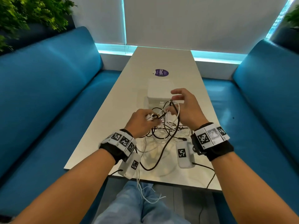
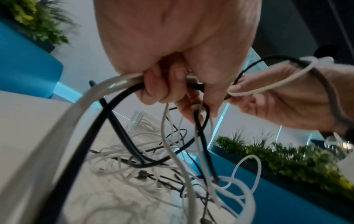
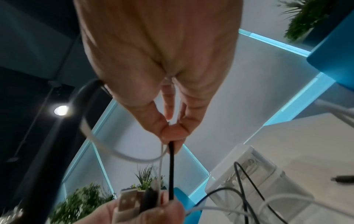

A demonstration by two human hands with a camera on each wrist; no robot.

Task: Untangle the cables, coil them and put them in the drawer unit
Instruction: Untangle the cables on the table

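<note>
Both hands are raised over the near half of the white table (image 1: 123,88). My left hand (image 1: 140,122) is closed round a bundle of plug ends — a USB plug (image 3: 125,202) and dark connectors show in the right wrist view — with white and black leads trailing from the fist. My right hand (image 1: 186,107) pinches a black cable (image 3: 171,171) between thumb and forefinger, the other fingers spread; a white cable (image 2: 268,82) loops over that hand. The tangle of cables (image 1: 163,131) lies on the table between the wrists, one white strand hanging off the near edge over my jeans (image 1: 129,206). The white drawer unit (image 1: 159,91) stands just beyond the hands; a purple sticker (image 1: 160,72) lies farther back.
</note>
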